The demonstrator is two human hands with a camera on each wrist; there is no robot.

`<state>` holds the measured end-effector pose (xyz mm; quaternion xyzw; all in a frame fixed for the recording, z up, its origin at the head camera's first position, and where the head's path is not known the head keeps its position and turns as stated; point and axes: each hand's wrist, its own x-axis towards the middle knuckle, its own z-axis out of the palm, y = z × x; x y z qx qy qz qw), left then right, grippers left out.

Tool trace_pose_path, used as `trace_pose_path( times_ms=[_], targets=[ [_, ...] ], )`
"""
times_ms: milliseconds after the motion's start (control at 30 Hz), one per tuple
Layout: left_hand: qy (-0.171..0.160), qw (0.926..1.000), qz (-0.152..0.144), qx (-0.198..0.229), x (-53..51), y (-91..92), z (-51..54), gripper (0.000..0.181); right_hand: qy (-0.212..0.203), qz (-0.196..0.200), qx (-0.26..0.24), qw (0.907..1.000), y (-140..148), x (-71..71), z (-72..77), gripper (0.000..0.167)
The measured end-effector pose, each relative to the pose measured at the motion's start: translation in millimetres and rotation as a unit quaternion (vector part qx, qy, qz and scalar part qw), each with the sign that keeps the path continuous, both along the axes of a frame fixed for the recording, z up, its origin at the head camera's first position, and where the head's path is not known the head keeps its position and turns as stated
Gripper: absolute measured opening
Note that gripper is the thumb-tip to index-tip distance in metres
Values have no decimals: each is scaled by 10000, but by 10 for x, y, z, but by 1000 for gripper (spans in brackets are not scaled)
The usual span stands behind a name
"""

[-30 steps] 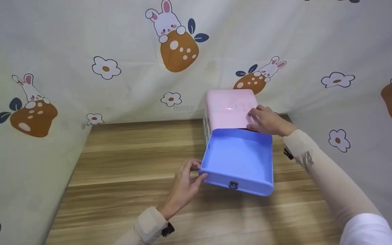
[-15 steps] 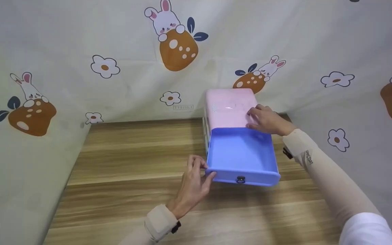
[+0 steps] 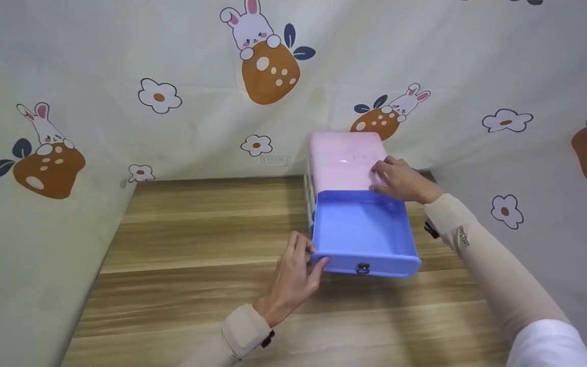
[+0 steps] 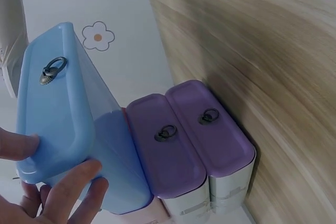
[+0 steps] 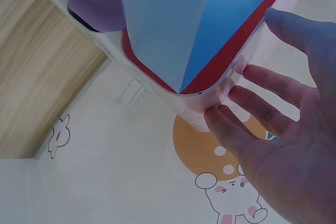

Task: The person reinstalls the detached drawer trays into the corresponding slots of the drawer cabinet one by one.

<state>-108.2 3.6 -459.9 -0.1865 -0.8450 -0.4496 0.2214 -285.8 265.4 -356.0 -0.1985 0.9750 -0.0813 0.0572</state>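
Observation:
A light blue drawer [image 3: 390, 266] juts far out of the top slot of a small cabinet with a pink top section [image 3: 344, 158]. My left hand [image 3: 293, 278] pinches the drawer's front left corner, thumb on the front face and fingers behind it. A ring pull [image 4: 55, 67] hangs on that front. My right hand [image 3: 400, 181] rests on the pink top near its front right edge, fingers spread. In the right wrist view, the blue drawer [image 5: 163, 30] sits at a slant in the red-rimmed opening. The drawer's visible inside holds nothing.
Below the blue drawer, two purple drawers [image 4: 165, 145] with ring pulls are closed in the cabinet. The cabinet stands on a wood-grain table [image 3: 196, 244], its back near a patterned cloth wall [image 3: 196, 127]. More cloth hangs at both sides.
The drawer's front has swung to the right and a little toward the cabinet, now lining up straighter with it. My left hand moved along with it; my right hand stayed on the pink top.

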Motion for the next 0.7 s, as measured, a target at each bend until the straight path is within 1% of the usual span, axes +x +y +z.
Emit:
trace_pose_path(
  times_ms=[167,300,500,700],
  targets=[
    [-9,10000,46,-24,56,-4,21,24,25,48,22,10000,-15,2,-27,52],
    [-80,9999,54,-61,96,-1,36,24,29,67,-13,10000,-22,3,-10,51],
    [0,10000,71,-56,92,26,45,24,11,121,-46,9999,2,-13,13,48],
    [140,9996,159,-197,65,82,22,25,-123,71,-358,9993,25,-29,21,38]
  ],
)
